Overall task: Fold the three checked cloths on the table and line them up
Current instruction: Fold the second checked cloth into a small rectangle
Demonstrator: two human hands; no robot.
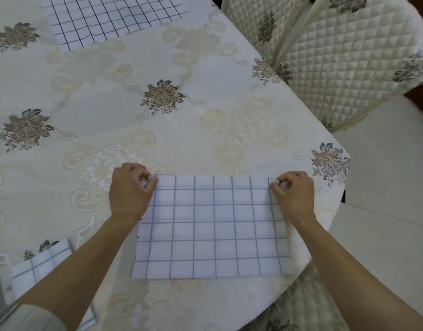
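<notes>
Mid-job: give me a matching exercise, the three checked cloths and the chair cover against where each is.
1. white cloth with pale blue check lines
2. white cloth with dark check lines
3. white cloth with grey check lines
4. cream quilted chair cover

A. far end of the table
B. beyond the table's right edge
C. near left, partly under the left forearm
D. pinched by left hand and right hand

Pairs: 1-D, 2-A, 3-C, 4-B

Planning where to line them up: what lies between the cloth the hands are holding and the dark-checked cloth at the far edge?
In the head view, only bare flowered tablecloth lies between the near cloth and the far cloth.
</notes>
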